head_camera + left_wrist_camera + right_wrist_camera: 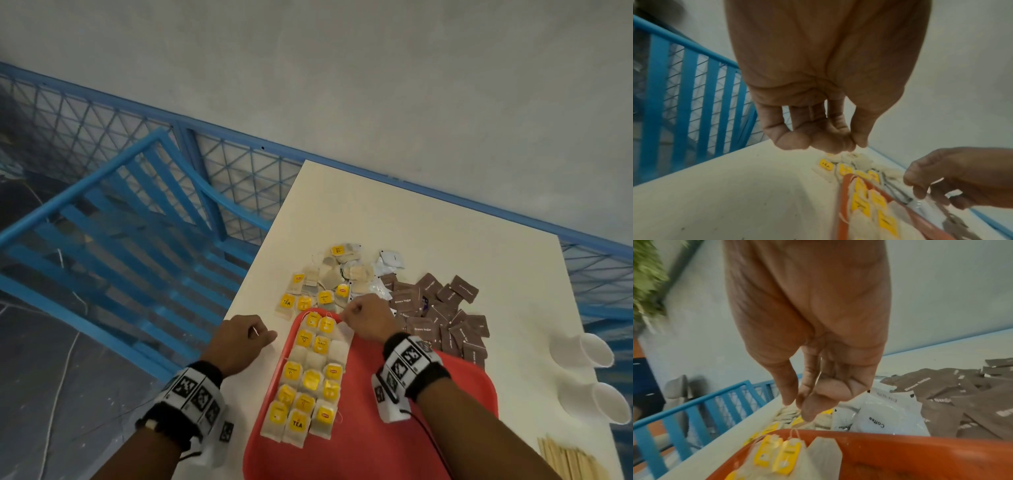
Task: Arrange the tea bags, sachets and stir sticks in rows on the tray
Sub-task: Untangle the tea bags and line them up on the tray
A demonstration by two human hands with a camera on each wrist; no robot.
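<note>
Both hands (239,339) (368,317) hover at the tray's (455,394) far-left rim.

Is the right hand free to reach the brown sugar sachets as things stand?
Probably yes. The right hand hovers at the tray's far rim, and the sachets lie uncovered just beside it, nothing between.
</note>
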